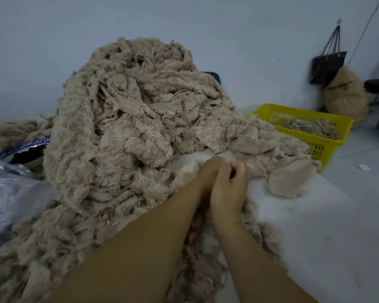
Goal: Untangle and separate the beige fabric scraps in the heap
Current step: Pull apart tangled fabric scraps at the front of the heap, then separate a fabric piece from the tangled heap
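Heap (129, 127) of beige fabric scraps: filled the centre of the frame and ran down to the lower left edge, where it was cut off. Strands too tangled to tell single pieces.

White surface (315, 226): showed at lower right.

Crumpled clear plastic (11, 193): left edge, cut off; dark contents unclear.

Yellow basket (315, 145): right of centre, one corner hidden behind the heap's edge; more beige scraps inside.

Beige sack (346, 97): against the wall, upper right, below a hanging black bag (327, 66).

Smooth scrap (289, 181): lay on the surface just right of the hands.

Right hand (230, 182): centre frame, fingers curled tight inward; could not tell whether they pinched cloth.

Left hand (206, 171): pressed against the right, mostly hidden behind it; grip could not be told.

Both hands sat at the heap's lower edge, over a pale scrap (186, 174).
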The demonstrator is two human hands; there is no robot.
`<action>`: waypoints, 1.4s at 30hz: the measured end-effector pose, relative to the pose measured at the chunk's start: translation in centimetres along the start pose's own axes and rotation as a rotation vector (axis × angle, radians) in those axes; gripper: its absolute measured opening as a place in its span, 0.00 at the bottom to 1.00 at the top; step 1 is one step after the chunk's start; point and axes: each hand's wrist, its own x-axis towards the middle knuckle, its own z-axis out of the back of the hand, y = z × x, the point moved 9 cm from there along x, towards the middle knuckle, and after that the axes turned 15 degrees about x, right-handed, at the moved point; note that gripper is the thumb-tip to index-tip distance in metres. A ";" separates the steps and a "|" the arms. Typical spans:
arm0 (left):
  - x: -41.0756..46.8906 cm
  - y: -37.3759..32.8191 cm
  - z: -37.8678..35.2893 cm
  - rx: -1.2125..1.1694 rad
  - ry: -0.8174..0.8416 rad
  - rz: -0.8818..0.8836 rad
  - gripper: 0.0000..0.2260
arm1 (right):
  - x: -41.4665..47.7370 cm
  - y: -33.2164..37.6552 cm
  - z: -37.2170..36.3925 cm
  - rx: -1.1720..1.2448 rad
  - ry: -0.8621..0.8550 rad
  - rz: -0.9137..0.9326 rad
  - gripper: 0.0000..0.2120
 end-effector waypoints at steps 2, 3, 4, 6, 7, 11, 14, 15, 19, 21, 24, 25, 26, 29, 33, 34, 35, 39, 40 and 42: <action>0.1 1.0 1.7 -0.124 -0.067 0.062 0.12 | 0.3 -1.0 0.1 0.029 -0.010 -0.093 0.12; 0.3 1.7 2.6 -0.257 -0.105 0.103 0.08 | 0.3 -1.6 0.0 0.032 0.000 -0.132 0.11; 0.1 2.2 3.7 -0.398 -0.121 0.138 0.05 | 0.3 -1.9 -0.2 0.024 0.018 -0.153 0.11; -0.3 3.4 5.5 -0.586 -0.122 0.167 0.02 | -0.1 -2.0 -0.8 0.021 0.068 -0.147 0.12; -0.6 3.9 6.4 -0.623 -0.115 0.156 0.03 | -0.3 -1.7 -1.0 0.027 0.085 -0.127 0.12; -1.7 4.9 9.0 -0.683 -0.040 0.064 0.15 | -0.1 -0.6 -0.8 0.059 0.054 -0.061 0.11; -2.9 4.8 9.8 -0.777 0.013 0.024 0.19 | 0.0 -0.3 -0.8 0.070 0.065 -0.061 0.11; -3.2 4.7 9.8 -0.791 0.041 0.005 0.18 | -0.1 -0.1 -1.1 0.081 0.094 -0.067 0.10; -4.1 4.4 9.3 -0.745 0.142 0.001 0.12 | -1.5 1.3 -3.4 0.163 0.362 -0.050 0.10; -4.2 4.6 9.1 -0.721 0.152 0.032 0.08 | -2.6 1.3 -4.6 0.131 0.516 -0.035 0.16; -3.9 4.7 9.4 -0.773 0.129 0.065 0.14 | -2.6 0.7 -5.0 -0.010 0.543 -0.019 0.23; -3.7 4.5 9.7 -0.785 0.113 0.070 0.15 | -2.2 0.4 -4.7 -0.026 0.504 -0.043 0.24; -3.6 4.3 10.2 -0.794 0.071 0.081 0.13 | -1.7 -0.1 -4.3 0.009 0.446 -0.108 0.24; -3.1 5.1 11.8 -0.819 -0.113 0.142 0.07 | -1.0 -2.2 -3.7 0.331 0.327 -0.477 0.16; -2.9 5.2 11.7 -0.912 -0.127 0.132 0.10 | -1.3 -2.6 -4.1 0.502 0.317 -0.660 0.17; -2.9 5.2 11.8 -0.968 -0.130 0.133 0.10 | -1.3 -2.8 -4.2 0.527 0.319 -0.675 0.18; -2.8 5.2 11.9 -1.017 -0.137 0.136 0.10 | -1.4 -2.7 -4.4 0.564 0.335 -0.691 0.16; -2.6 4.1 13.0 -1.250 -0.154 0.070 0.20 | -1.2 -2.0 -4.3 0.631 0.341 -0.651 0.20; -2.7 3.7 13.5 -1.333 -0.156 0.044 0.25 | -0.8 -2.1 -4.0 0.629 0.311 -0.631 0.21; -2.8 3.1 14.3 -1.478 -0.176 0.008 0.26 | -0.1 -2.3 -3.1 0.541 0.257 -0.556 0.19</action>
